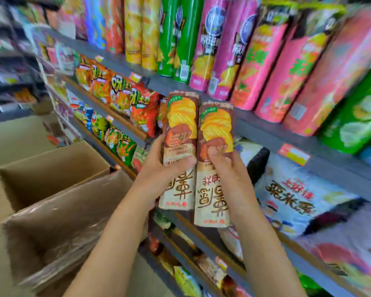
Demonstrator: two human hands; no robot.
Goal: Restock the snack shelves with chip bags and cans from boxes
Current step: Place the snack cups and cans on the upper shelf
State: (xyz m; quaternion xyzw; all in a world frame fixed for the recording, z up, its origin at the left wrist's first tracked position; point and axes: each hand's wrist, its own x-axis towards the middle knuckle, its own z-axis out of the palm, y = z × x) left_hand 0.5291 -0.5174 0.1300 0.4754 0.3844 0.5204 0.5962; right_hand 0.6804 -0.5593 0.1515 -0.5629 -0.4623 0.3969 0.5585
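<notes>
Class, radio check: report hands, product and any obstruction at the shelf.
Left hand grips left brown carton. Right hand grips right brown carton. Both upside down, held before shelf edge. No obstruction seen.

Each hand grips one brown chip box — left hand (pixel 159 168), right hand (pixel 227 168) — before stocked shelves (pixel 266 133).

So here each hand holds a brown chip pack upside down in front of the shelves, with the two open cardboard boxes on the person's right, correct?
Not quite. The head view shows the cardboard boxes on the person's left, not the right. The rest holds: the left hand and the right hand each hold a brown chip pack, print upside down, in front of the shelves.
</notes>
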